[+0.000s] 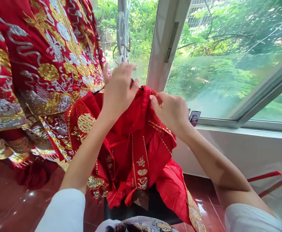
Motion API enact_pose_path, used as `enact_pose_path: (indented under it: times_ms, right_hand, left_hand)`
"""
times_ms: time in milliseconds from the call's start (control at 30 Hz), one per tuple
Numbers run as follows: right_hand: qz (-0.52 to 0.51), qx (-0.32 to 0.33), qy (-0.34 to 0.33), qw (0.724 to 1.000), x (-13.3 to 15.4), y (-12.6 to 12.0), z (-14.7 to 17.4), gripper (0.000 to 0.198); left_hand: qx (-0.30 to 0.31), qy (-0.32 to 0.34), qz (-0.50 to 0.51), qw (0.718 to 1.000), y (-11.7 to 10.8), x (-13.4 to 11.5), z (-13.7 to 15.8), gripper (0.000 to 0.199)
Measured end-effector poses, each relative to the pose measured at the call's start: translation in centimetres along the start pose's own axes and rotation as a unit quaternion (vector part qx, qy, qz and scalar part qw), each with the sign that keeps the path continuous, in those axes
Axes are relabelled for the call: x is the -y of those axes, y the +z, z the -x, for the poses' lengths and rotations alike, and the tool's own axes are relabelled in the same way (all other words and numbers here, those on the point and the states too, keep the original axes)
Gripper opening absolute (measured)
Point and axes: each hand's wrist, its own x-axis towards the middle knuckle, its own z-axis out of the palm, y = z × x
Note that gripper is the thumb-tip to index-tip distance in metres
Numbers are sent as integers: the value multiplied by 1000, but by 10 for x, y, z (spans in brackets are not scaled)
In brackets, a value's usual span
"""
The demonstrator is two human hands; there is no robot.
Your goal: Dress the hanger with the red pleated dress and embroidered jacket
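Observation:
A red garment [138, 129] with gold embroidery and beaded trim hangs in front of me on a dark hanger [98, 91], of which only short pieces show. My left hand [120, 87] is at the top middle of it, fingers curled round the hanger's upper part; they are slightly blurred. At the garment's right shoulder, my right hand [171, 109] is closed, thumb and fingers pinching the red cloth. The lower part of the garment drapes down over a black seat [153, 211]. Much of the hanger is hidden by cloth and hand.
Large red robes [56, 58] with gold and silver embroidery hang close on the left. A white metal stand [123, 35] rises before the window [216, 64]. A phone [194, 118] leans on the sill at right. Red tiles [7, 193] cover the floor.

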Motion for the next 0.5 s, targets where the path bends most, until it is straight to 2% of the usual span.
enact_pose_path:
  times_ms: [33, 100, 133, 200, 267, 367, 433, 500]
  right_hand:
    - [-13, -16, 16, 1000, -3, -1, 6, 38]
    - [-55, -39, 39, 997, -4, 8, 29, 32]
    - [-88, -43, 40, 994, -2, 17, 42, 32]
    - [-151, -44, 23, 987, 4, 42, 65, 42]
    - [-169, -58, 6, 984, 11, 66, 77, 59]
    - [-125, -55, 27, 990, 16, 88, 71, 71]
    - [-125, -11, 42, 991, 14, 87, 60, 68]
    - [-160, 17, 39, 986, 9, 70, 50, 67]
  left_hand:
    - [-52, -60, -31, 996, -15, 2, 22, 25]
    - [-130, -194, -99, 967, -32, 8, 75, 26]
    - [-144, -250, -123, 950, -33, 11, 103, 27]
    - [-115, -317, -138, 931, -22, 17, 152, 38]
    - [-80, -340, -158, 924, -4, 21, 184, 58]
    - [-38, -325, -201, 923, 13, 27, 196, 73]
    - [-40, -303, -218, 927, 8, 30, 190, 70]
    - [-60, -283, -231, 929, -6, 30, 179, 61]
